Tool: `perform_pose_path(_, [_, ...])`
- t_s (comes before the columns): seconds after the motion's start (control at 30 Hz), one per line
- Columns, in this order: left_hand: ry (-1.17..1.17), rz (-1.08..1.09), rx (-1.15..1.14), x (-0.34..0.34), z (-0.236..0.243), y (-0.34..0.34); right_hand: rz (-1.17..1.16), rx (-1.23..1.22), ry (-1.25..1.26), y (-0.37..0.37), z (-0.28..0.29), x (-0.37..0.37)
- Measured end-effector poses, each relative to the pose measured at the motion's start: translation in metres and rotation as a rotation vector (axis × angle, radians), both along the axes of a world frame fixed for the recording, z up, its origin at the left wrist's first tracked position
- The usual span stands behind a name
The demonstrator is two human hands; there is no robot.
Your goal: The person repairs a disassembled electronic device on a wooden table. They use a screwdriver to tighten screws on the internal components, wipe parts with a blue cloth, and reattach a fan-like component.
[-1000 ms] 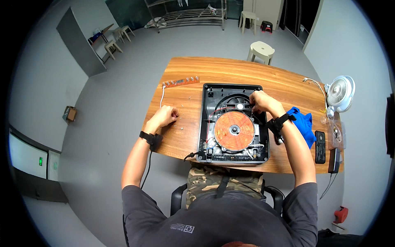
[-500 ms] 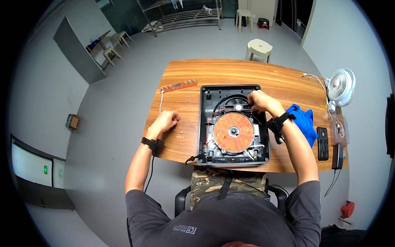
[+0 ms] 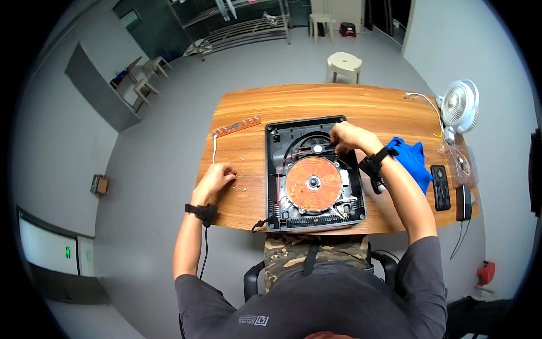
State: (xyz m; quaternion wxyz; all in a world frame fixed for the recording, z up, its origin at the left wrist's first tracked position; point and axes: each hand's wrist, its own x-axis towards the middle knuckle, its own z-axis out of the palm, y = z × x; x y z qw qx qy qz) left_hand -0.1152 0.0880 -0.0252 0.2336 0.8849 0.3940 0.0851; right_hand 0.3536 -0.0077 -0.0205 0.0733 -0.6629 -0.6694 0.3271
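An opened induction cooker (image 3: pixel 272 164) lies in its black housing before me. A round copper coil (image 3: pixel 313 195) fills its middle, with a black cooling fan (image 3: pixel 312 140) behind. My right hand (image 3: pixel 351 137) reaches into the housing by the fan's right side. Its fingers are closed, and what they may hold is too small to name. Left of the cooker, my left hand (image 3: pixel 217 177) rests on the table, thumb and fingers pinched together. Beside its fingertips lie tiny screws (image 3: pixel 244 190); whether one is in the pinch is hidden.
At the table's (image 3: pixel 305 99) far left is an orange circuit board strip (image 3: pixel 237 126) with a white cable. To the right sit a blue cloth (image 3: pixel 412 164), a black handheld device (image 3: pixel 440 187), a clear plastic case (image 3: pixel 464 161) and a small fan (image 3: pixel 460 105). Beyond stands a stool (image 3: pixel 344 63).
The view has shifted slightly. My left hand stays at the screws with its fingers pinched. My right hand remains by the fan's right side, its fingers a little lower.
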Motion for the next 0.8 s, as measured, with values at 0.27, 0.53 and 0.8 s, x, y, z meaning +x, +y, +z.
perform_pose_path(0.27, [0.052,0.054,-0.034,0.01,0.019,-0.016,0.065,0.068,-0.099,-0.003,0.009,-0.01])
perform_pose_path(0.53, [-0.006,-0.026,-0.014,0.027,0.036,-0.029,0.107,0.059,-0.073,0.004,-0.006,0.002])
perform_pose_path(0.8, [-0.006,-0.048,0.003,0.033,0.049,-0.038,0.079,0.012,0.082,0.002,-0.011,0.012])
